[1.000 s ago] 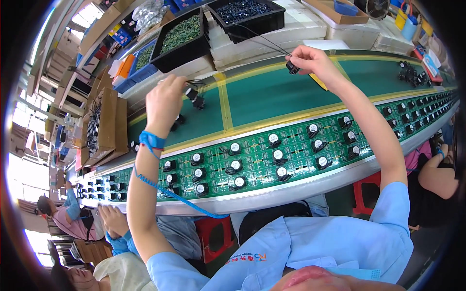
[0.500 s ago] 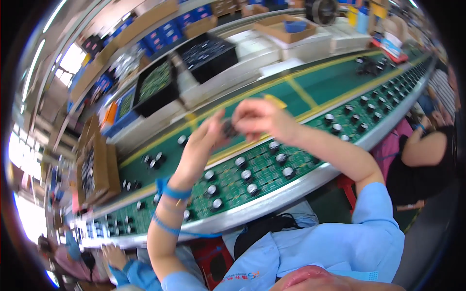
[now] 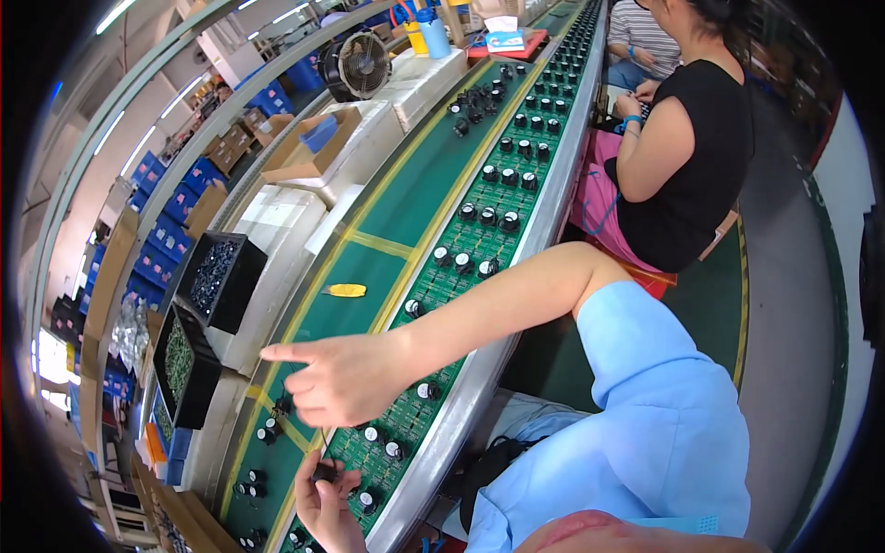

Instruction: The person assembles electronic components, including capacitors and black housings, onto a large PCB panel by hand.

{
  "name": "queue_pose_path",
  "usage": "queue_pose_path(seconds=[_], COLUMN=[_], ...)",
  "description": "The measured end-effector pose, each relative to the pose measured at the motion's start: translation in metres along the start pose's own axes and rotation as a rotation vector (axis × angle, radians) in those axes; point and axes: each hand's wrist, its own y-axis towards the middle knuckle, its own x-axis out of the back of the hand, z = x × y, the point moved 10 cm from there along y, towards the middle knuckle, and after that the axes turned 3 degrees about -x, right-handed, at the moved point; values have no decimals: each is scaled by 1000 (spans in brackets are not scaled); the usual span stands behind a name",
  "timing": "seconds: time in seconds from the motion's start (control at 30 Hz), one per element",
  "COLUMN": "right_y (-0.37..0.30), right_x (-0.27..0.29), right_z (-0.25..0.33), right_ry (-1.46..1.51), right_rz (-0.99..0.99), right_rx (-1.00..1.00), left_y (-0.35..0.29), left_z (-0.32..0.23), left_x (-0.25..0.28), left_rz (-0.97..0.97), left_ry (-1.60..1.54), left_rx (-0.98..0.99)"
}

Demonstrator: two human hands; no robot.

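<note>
My left hand (image 3: 323,507) is low in the view, its fingers closed around a black cylindrical capacitor (image 3: 324,472). Just above it, my right hand (image 3: 346,380) is turned palm down, with the index finger stretched out to the left and the other fingers curled. A thin line shows between the curled fingers and the capacitor; what the right hand grips is hidden beneath it. Under and beside both hands runs a long row of green circuit boards (image 3: 447,288), bearing upright black capacitors with silvery tops. Loose capacitors (image 3: 267,430) lie on the green belt left of the hands.
A small yellow-handled tool (image 3: 348,290) lies on the green belt (image 3: 396,217). Beyond it stand black bins (image 3: 241,293) of small parts, a cardboard tray (image 3: 309,170) and a fan (image 3: 359,64). A metal rail (image 3: 539,241) edges the line. A co-worker (image 3: 682,157) sits on the right.
My view has swung right along the line. The hands, formerly close together over the belt, now show lower left, the right above the left. The dark part between them now shows in the left hand.
</note>
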Motion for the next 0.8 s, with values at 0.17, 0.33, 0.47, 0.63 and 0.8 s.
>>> queue_pose_path(seconds=[0.17,0.33,0.47,0.63,0.8], right_y=[-17,-16,-22,-39,-65], right_x=[6,1,-15,-40,-80], right_z=[-12,-20,-39,-55,-7], right_ry=[77,401,373,487,1531], right_rz=[-2,-4,101,297,765], right_rx=[-78,-211,-344,-547,-919], left_y=[-14,-19,-24,-20,-5], left_z=[-11,-15,-21,-15,4], left_x=[41,56,59,60,63], left_rz=[-190,-219,-242,-228,-207], left_ry=[2,131,251,-51,27], left_rx=[-66,-146,-172,-110,-76])
